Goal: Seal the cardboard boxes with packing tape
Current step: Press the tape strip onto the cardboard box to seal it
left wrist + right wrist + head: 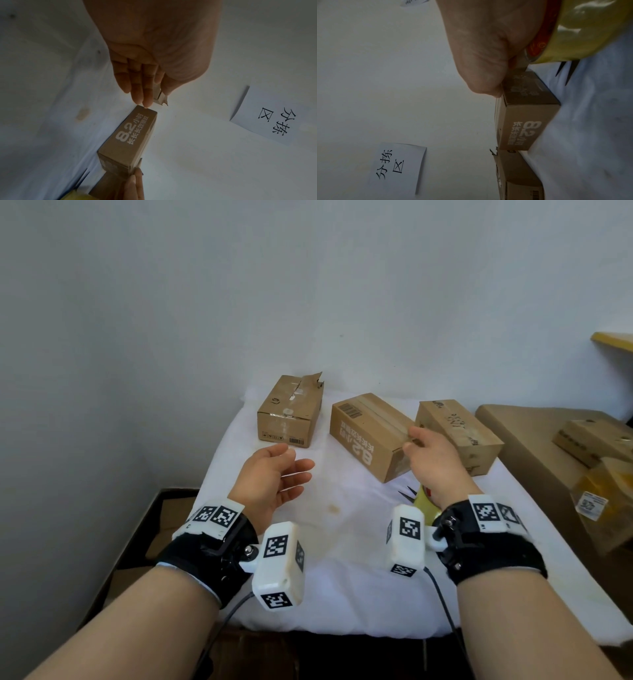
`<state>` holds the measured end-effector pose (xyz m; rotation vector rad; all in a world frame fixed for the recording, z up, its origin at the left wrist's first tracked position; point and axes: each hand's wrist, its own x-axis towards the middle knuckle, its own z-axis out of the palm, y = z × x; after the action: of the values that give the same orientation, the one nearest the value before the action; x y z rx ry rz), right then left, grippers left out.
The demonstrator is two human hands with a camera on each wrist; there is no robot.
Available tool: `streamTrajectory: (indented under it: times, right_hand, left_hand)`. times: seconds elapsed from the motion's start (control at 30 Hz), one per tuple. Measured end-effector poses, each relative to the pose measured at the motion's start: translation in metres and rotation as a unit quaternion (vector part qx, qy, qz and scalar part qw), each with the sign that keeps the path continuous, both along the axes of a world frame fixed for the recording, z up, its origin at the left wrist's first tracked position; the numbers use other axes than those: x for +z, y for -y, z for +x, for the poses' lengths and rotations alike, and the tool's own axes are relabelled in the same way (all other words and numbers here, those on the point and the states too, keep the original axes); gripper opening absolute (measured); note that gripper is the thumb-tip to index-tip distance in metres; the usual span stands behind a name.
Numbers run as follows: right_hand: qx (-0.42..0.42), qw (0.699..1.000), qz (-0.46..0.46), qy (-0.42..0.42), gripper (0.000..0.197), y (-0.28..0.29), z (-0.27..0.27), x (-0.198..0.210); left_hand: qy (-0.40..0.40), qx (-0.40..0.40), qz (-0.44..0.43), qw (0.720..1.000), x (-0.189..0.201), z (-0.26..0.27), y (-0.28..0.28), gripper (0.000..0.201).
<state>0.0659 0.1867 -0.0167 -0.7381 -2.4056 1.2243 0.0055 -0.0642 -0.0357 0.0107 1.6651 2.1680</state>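
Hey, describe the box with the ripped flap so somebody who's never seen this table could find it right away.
On the white-covered table, three small cardboard boxes sit in a row near the wall. The box with the ripped flap is the leftmost, standing apart beyond the open left hand. Only it has a jagged flap sticking up; the middle box shows large white print.

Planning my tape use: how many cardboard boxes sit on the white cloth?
3: torn-flap box at left, printed box in the middle under the right hand, marked box at right.

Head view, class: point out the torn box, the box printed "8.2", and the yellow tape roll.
torn box (286,419), head view, front face.
box printed "8.2" (363,445), head view, printed side.
yellow tape roll (423,498), head view, visible rim.
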Motion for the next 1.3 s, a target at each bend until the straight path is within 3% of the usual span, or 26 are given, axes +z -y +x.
streamTrajectory:
  times: [0.23, 0.37, 0.47, 0.57, 0.73, 0.93, 1.07, 1.17, 1.3]
  right_hand:
    - [-0.048, 0.998, -0.017, 0.047, 0.031, 0.011, 0.003, 0.021]
    - [-0.015, 0.993, -0.027, 0.118, 0.033, 0.025, 0.012, 0.049]
    - [0.026, 0.985, -0.06, 0.162, 0.019, 0.034, 0.019, 0.065]
    - [0.021, 0.989, -0.081, 0.126, 0.016, 0.037, 0.026, 0.07]
    - [-0.011, 0.997, -0.075, 0.012, 0.034, 0.035, 0.033, 0.047]
    - [0.052, 0.993, -0.099, 0.048, 0.035, 0.038, 0.022, 0.023]
    - [0.068, 0.987, -0.124, 0.07, 0.025, 0.038, 0.028, 0.035]
    - [0.028, 0.995, -0.084, 0.039, 0.023, 0.033, 0.031, 0.033]
    - [0.064, 0.994, -0.074, 0.044, 0.04, 0.038, 0.03, 0.027]
  left_hand:
    - [-0.003, 0.0, -0.015, 1.0, 0.002, -0.006, 0.012, 0.034]
    - [-0.006, -0.001, -0.017, 1.0, 0.005, -0.004, 0.012, 0.032]
    - [-0.01, -0.003, -0.024, 1.0, 0.008, 0.001, 0.011, 0.031]
    - [-0.019, -0.01, -0.042, 0.999, 0.01, 0.008, 0.01, 0.03]
    - [-0.067, -0.046, -0.081, 0.993, 0.01, 0.017, 0.003, 0.038]
    - [-0.084, -0.109, -0.081, 0.987, 0.011, 0.022, -0.017, 0.051]
    - [-0.064, -0.081, -0.082, 0.991, 0.012, 0.018, -0.021, 0.054]
    - [-0.053, -0.049, -0.111, 0.991, 0.01, 0.012, -0.016, 0.061]
    - [-0.074, -0.063, -0.129, 0.987, 0.004, 0.01, -0.012, 0.071]
